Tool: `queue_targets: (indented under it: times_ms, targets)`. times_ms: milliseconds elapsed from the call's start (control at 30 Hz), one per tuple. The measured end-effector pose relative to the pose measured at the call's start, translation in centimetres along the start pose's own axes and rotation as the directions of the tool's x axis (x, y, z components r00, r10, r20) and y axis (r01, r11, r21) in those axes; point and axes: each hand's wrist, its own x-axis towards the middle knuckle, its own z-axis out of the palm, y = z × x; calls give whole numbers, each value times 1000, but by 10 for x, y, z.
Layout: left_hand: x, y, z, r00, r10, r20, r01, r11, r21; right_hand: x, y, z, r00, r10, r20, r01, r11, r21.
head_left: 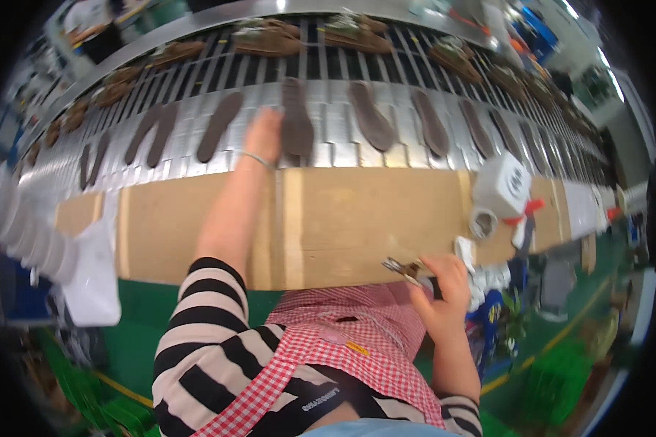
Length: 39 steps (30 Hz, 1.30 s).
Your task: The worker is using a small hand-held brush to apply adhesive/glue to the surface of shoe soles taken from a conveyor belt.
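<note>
My left hand reaches over the conveyor at the left edge of a dark brown insole. Its fingers are blurred and partly hidden, so whether they grip the insole or only touch it is unclear. More insoles lie in a row to either side, among them one to the left and one to the right. My right hand is closed around a small hand tool with a metal tip, held above the near edge of the cardboard-covered ledge. The tool's exact kind is unclear.
Brown shoes ride along the far side of the slatted conveyor. A cardboard-covered ledge runs before me. At its right stand a white container and a roll. Stacked white trays are at the left.
</note>
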Motion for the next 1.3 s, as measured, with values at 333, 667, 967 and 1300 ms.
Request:
queue_targets:
  times_ms: [333,667,967,1300]
  targets:
    - [53,69,-116,990,114,86,-38,-371,928,-5,87,-78,958,-7,-286,-170,788,-592]
    - [-59,143,-27,956,-121,268,235,864,-446,15,155,-76,967,23,-255,-187,742,-644]
    - [-151,122,37,864,-220,452,470,673,-571,33,167,-61,979,42,-200,-165,741,-651]
    - [-238,64,70,471,-387,793,880,146,-452,14,157,-80,817,543,-196,-577,769,-274]
